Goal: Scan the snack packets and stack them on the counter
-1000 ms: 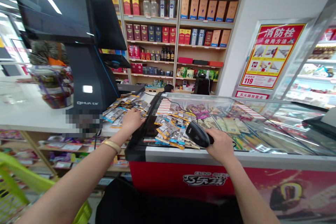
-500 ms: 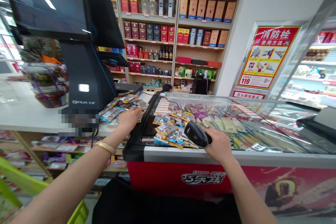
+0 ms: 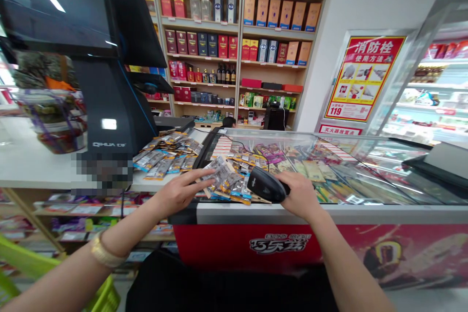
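My right hand (image 3: 298,195) grips a black handheld barcode scanner (image 3: 267,185), its head pointing left above the freezer's glass top. My left hand (image 3: 183,191) reaches over the freezer's left corner, index and middle fingers extended against a small silvery packet (image 3: 222,169); the thumb is hidden behind. Under and beside it lies a heap of similar small packets with orange and blue ends (image 3: 237,190). A second pile of these packets (image 3: 166,158) spreads on the white counter, left of the freezer and behind my left hand.
A black checkout terminal (image 3: 109,102) stands on the white counter (image 3: 22,170), beside stacked jars (image 3: 58,126). The chest freezer (image 3: 248,243) runs to the right. A thin cable crosses its glass. A green basket (image 3: 32,263) is at lower left. Shelves of boxes (image 3: 223,46) line the back.
My left hand has moved right and toward me, from the counter pile to the freezer heap, with a packet at its fingers. The scanner stays nearly in place; the view has shifted slightly.
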The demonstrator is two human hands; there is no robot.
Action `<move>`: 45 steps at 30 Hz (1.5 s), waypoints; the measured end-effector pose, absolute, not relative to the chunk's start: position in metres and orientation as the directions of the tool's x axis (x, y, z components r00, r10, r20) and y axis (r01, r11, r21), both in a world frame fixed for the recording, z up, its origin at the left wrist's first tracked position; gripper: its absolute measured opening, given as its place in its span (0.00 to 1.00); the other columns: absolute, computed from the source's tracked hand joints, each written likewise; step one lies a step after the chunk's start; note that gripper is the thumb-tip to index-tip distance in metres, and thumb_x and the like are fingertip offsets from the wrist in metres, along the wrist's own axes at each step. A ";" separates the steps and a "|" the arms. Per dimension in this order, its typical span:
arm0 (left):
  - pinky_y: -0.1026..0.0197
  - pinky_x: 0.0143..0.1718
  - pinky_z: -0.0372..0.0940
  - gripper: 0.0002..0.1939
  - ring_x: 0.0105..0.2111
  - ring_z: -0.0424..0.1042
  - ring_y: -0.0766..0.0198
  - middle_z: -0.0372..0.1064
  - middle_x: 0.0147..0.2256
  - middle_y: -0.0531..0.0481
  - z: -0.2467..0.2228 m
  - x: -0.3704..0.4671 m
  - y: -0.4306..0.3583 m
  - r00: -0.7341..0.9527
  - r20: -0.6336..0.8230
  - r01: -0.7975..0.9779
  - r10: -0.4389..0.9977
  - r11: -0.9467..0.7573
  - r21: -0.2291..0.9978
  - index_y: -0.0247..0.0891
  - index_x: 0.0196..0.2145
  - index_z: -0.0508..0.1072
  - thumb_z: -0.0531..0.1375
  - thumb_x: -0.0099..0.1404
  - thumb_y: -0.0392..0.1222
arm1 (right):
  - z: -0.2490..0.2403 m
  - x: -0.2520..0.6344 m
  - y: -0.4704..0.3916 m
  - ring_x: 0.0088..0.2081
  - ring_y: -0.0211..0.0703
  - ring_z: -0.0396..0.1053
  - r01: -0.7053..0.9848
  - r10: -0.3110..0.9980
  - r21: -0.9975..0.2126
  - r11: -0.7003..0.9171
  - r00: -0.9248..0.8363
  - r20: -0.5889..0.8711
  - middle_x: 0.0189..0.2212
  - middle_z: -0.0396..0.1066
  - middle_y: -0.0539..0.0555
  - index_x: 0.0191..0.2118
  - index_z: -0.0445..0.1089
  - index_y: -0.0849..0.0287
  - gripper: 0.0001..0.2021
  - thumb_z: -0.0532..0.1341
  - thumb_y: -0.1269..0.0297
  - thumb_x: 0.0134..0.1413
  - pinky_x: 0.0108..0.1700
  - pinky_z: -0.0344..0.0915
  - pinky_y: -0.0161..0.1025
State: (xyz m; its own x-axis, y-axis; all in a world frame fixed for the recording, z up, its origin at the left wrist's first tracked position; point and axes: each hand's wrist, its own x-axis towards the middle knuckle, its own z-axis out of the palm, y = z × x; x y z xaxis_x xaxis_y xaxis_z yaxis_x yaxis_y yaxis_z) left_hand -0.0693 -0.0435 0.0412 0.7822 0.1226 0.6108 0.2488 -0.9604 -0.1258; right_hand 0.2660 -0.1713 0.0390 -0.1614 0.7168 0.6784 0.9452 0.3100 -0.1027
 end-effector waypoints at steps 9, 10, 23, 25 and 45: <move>0.55 0.57 0.63 0.28 0.56 0.66 0.58 0.65 0.58 0.43 0.040 -0.070 -0.058 0.821 0.570 0.155 0.035 -0.974 -0.164 0.45 0.58 0.66 0.46 0.65 0.26 | 0.053 0.250 -0.160 0.34 0.43 0.70 0.932 0.714 -0.035 0.361 -0.251 0.654 0.32 0.75 0.53 0.37 0.73 0.55 0.13 0.59 0.70 0.42 0.38 0.59 0.36; 0.55 0.57 0.63 0.28 0.57 0.65 0.58 0.65 0.58 0.44 0.039 -0.070 -0.060 0.827 0.561 0.162 0.046 -0.974 -0.158 0.45 0.58 0.67 0.46 0.65 0.26 | 0.054 0.249 -0.159 0.34 0.43 0.70 0.932 0.716 -0.030 0.361 -0.257 0.649 0.31 0.74 0.52 0.37 0.73 0.55 0.13 0.59 0.70 0.42 0.37 0.59 0.36; 0.53 0.53 0.67 0.21 0.51 0.71 0.57 0.71 0.53 0.43 -0.006 -0.086 -0.022 0.524 0.697 0.626 0.490 -0.776 0.075 0.42 0.51 0.74 0.46 0.70 0.43 | 0.036 0.257 -0.161 0.33 0.42 0.68 0.947 0.688 -0.041 0.317 -0.200 0.698 0.30 0.72 0.53 0.37 0.72 0.57 0.11 0.59 0.70 0.45 0.36 0.56 0.36; 0.52 0.53 0.67 0.21 0.51 0.71 0.57 0.72 0.51 0.43 -0.019 -0.088 -0.014 0.528 0.676 0.638 0.515 -0.765 0.084 0.42 0.49 0.75 0.45 0.70 0.43 | 0.033 0.258 -0.162 0.32 0.42 0.68 0.949 0.689 -0.040 0.311 -0.197 0.698 0.29 0.72 0.53 0.37 0.72 0.57 0.11 0.59 0.70 0.45 0.36 0.56 0.37; 0.40 0.60 0.51 0.25 0.59 0.60 0.45 0.64 0.57 0.34 0.012 -0.094 0.025 0.270 0.481 0.948 0.834 -0.317 0.017 0.33 0.55 0.69 0.52 0.64 0.48 | 0.021 0.262 -0.160 0.32 0.43 0.69 0.960 0.709 -0.037 0.279 -0.180 0.682 0.30 0.73 0.52 0.37 0.73 0.56 0.13 0.58 0.73 0.44 0.35 0.56 0.37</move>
